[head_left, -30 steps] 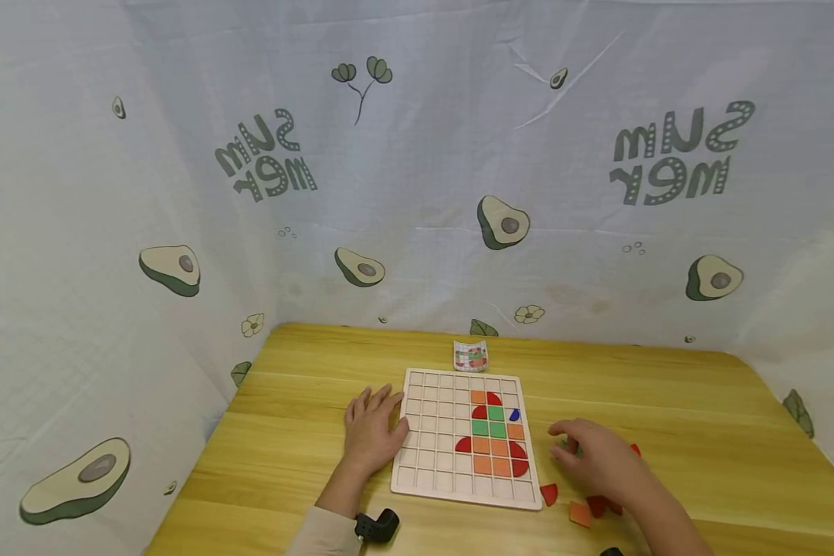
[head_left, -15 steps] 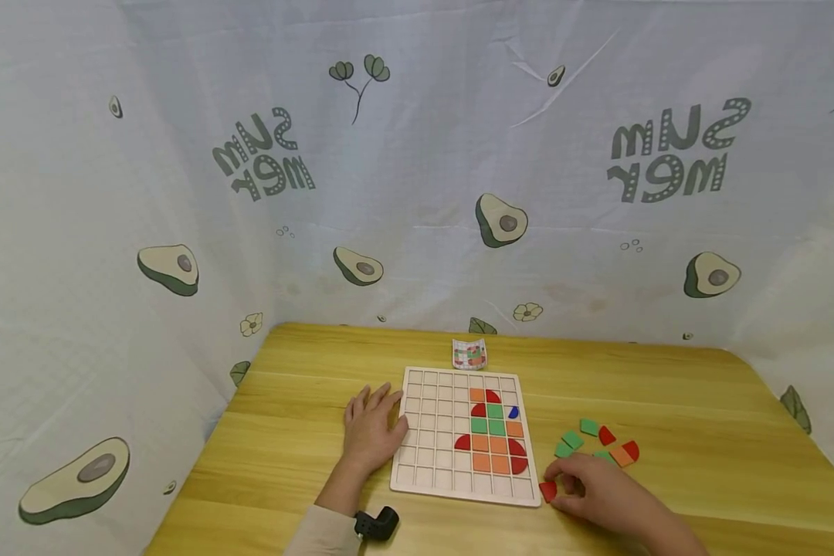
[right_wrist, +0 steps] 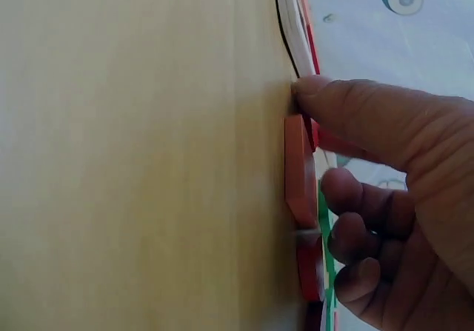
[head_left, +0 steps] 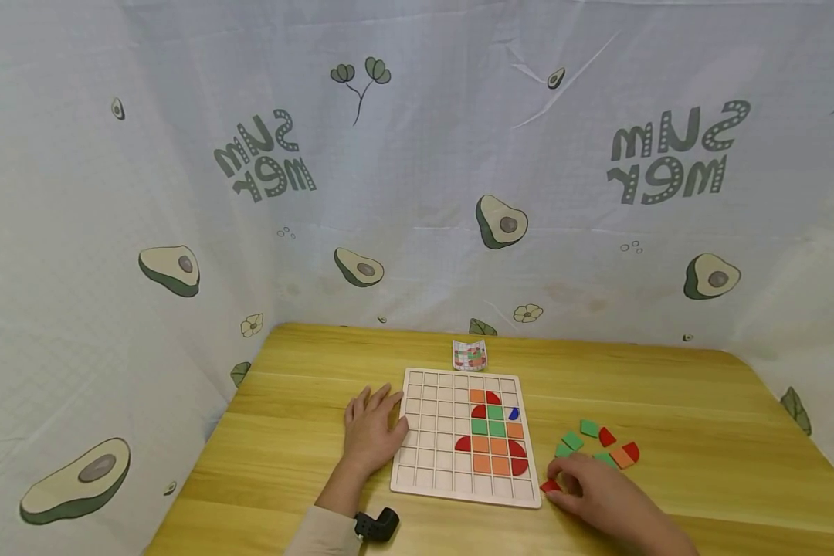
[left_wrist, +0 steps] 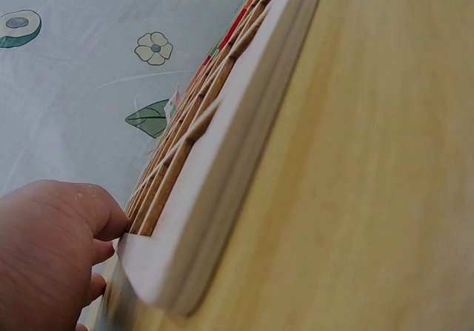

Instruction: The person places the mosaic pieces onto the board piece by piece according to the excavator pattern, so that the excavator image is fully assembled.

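Between the thumb and forefinger of my right hand [head_left: 594, 490] is a red quarter-circle tile [head_left: 550, 486], pinched just off the lower right corner of the wooden grid board [head_left: 424, 483]. In the right wrist view the thumb hides most of that tile. My left hand [head_left: 373, 432] lies with fingers spread at the board's left side, its thumb touching the rim. Orange, green and red tiles fill several cells on the right of the board, such as a green square [head_left: 479, 427]. A small blue piece [head_left: 513, 414] sits in a cell by the right edge.
Right of the board lie loose tiles: green ones [head_left: 588, 428], a red one [head_left: 606, 437] and an orange square [head_left: 622, 457]. An orange tile [right_wrist: 300, 172] stands near the right hand's fingers. Behind the board is a small pattern card [head_left: 469, 356]. A printed cloth [head_left: 417, 193] hangs behind.
My right hand has come from above the loose tiles toward me to the red quarter-circle tile and now pinches it, uncovering the green tiles. The left hand has stayed in place.
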A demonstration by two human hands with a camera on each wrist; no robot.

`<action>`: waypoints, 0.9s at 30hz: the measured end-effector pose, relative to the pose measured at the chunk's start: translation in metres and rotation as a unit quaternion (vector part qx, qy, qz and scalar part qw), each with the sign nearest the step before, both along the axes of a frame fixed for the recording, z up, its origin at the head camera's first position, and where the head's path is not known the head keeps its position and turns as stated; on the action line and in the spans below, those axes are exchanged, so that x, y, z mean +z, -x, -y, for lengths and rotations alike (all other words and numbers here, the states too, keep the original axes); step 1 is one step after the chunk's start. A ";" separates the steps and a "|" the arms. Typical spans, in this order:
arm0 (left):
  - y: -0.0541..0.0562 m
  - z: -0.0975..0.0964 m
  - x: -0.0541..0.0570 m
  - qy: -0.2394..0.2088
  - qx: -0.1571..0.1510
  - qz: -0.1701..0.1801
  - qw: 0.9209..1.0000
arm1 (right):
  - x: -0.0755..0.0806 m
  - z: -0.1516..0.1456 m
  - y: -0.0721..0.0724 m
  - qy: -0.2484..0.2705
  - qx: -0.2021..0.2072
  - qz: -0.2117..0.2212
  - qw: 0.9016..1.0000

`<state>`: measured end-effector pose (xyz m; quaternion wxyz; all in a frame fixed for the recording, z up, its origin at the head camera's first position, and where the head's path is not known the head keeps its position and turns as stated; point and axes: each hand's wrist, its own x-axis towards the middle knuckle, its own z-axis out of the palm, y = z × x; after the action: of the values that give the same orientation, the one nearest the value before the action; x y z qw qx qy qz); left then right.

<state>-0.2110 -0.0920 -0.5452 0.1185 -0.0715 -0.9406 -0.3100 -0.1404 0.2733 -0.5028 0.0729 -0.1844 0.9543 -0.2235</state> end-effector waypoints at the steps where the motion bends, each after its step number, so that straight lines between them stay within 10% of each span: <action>1: 0.000 0.000 0.000 0.000 0.000 0.002 1.000 | 0.000 -0.001 0.000 0.002 -0.003 0.001 1.000; 15: -0.001 0.000 0.001 0.002 0.000 0.007 1.000 | 0.005 -0.004 -0.001 0.005 -0.005 0.005 1.000; 27: -0.001 0.000 0.002 0.005 0.000 0.011 1.000 | 0.015 0.057 0.005 -0.001 0.030 -0.015 0.999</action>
<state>-0.2101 -0.0918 -0.5433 0.1074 -0.0688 -0.9435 -0.3059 -0.1452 0.2163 -0.4873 0.0657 -0.2157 0.9495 -0.2180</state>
